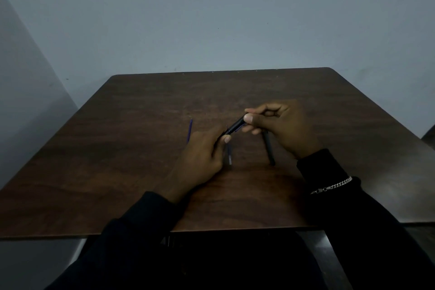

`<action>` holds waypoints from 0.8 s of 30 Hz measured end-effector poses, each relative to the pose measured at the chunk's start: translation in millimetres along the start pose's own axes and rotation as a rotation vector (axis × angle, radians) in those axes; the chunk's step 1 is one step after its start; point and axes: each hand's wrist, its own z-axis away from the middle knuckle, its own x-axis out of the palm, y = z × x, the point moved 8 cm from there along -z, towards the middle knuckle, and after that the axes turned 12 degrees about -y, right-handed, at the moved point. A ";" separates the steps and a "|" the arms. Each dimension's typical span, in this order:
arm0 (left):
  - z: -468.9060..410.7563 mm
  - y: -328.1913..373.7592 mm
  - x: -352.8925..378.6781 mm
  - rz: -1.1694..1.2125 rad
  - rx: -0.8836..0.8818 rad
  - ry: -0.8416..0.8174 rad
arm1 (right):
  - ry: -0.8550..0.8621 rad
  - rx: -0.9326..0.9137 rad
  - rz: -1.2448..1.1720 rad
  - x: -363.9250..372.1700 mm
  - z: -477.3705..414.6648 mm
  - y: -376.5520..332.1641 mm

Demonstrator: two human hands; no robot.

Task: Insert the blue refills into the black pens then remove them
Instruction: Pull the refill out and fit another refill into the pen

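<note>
Both hands hold one black pen (236,126) above the middle of the brown table (131,172). My right hand (282,129) pinches its upper end between thumb and fingers. My left hand (202,155) grips its lower end. A blue refill (189,131) lies on the table left of my left hand. A second black pen (269,148) rests on the table under my right hand. Another dark pen piece (229,154) shows just right of my left hand; whether it lies on the table or is held I cannot tell.
The table's far edge meets a plain grey wall (211,19). A silver chain bracelet (332,186) sits over my right black sleeve. The near table edge runs just in front of my forearms.
</note>
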 end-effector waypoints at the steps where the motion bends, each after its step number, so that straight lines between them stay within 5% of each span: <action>1: 0.3 -1.7 0.9 0.011 -0.008 -0.006 | -0.002 -0.004 -0.006 0.3 -0.1 -0.7; 13: -4.6 -1.5 3.8 0.226 -0.107 -0.060 | 0.096 -0.057 0.054 -4.4 0.5 -7.2; 24: -50.8 23.6 29.1 0.294 -0.315 -0.284 | 0.195 0.074 0.026 -41.7 17.6 10.8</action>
